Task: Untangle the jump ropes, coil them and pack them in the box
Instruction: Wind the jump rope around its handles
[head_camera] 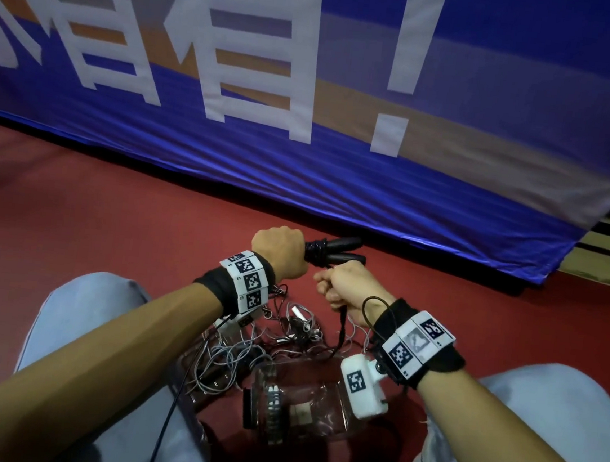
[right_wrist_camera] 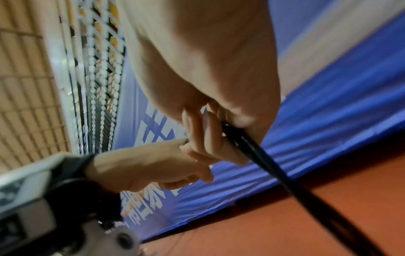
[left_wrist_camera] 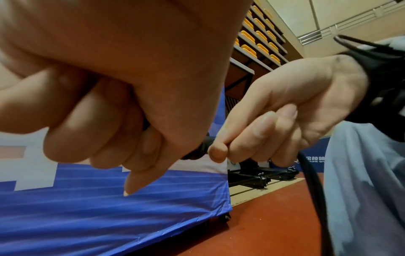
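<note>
Left hand (head_camera: 280,246) fisted round two black jump rope handles (head_camera: 335,250), cord wound round them just past the knuckles. Right hand (head_camera: 351,287) just beside, fingers curled tight on the black cord (head_camera: 341,327) trailing down from the fist. Both held above the red floor (head_camera: 90,216). Below, between the knees, clear box (head_camera: 300,407) beside a grey tangled rope pile (head_camera: 233,358). Blue banner (head_camera: 340,166) behind.

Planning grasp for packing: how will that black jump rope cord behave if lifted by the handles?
Likely floppy: the black cord hangs limp below the right hand. The handles look rigid, side by side in the left hand. Turns wound around the handles may loosen if released.
</note>
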Available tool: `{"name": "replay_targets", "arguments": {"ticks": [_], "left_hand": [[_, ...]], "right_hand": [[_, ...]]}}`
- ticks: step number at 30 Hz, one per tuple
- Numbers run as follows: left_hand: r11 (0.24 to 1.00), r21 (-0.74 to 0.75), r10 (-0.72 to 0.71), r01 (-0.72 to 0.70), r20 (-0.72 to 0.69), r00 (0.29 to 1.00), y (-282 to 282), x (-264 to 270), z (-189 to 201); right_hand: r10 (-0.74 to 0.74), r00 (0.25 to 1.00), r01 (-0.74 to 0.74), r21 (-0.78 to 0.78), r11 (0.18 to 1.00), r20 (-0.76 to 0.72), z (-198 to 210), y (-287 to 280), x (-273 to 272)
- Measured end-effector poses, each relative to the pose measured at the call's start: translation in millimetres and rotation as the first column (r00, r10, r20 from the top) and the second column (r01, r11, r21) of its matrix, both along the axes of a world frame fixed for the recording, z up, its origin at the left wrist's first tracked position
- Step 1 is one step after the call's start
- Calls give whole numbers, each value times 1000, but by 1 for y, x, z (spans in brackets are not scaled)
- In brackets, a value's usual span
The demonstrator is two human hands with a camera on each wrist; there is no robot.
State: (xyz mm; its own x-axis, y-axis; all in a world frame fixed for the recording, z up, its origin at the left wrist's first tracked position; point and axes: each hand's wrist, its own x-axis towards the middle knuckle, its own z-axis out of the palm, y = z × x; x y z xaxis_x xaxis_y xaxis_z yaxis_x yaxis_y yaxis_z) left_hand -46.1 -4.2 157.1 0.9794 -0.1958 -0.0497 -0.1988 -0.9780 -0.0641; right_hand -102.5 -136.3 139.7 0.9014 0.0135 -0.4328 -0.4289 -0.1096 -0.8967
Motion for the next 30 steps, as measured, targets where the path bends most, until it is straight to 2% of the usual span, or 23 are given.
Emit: {"name": "replay_targets", "arguments": {"ticks": [2,4,6,11,13,15,19,26,30], "left_hand": [[999,30,-14,14,-17,1000,-5,-1,-2],[996,81,-28,32,-46,999,-7,-2,-4],[992,116,-47,56,-75,996,-7,-3,-6],[944,233,-199,233,-159,967,-6,-7,-6],[897,290,-302,333,-149,942,-7,-10,-4],[837,359,-402,412,-106,909,-5,-11,2],[746,431,-547,507,-38,837,2,-9,18],[607,522,-716,599,33,697,8,-7,35],[545,539,-783,642,54,620,10,-5,39]], "right_hand": [[73,995,-54,-232,971,75,-1,-8,0],[191,972,-103,-479,871,137,0,-17,-3],[289,937,-99,-639,762,199,2,-24,-7],[442,856,-34,-823,567,269,12,-32,-9],[482,832,0,-869,494,274,15,-35,-7],[520,803,21,-886,463,291,13,-37,-4],[561,771,-6,-877,481,302,12,-39,-2],[561,799,-251,-731,635,214,14,-42,1],[568,797,-371,-576,728,205,13,-42,2]]}}
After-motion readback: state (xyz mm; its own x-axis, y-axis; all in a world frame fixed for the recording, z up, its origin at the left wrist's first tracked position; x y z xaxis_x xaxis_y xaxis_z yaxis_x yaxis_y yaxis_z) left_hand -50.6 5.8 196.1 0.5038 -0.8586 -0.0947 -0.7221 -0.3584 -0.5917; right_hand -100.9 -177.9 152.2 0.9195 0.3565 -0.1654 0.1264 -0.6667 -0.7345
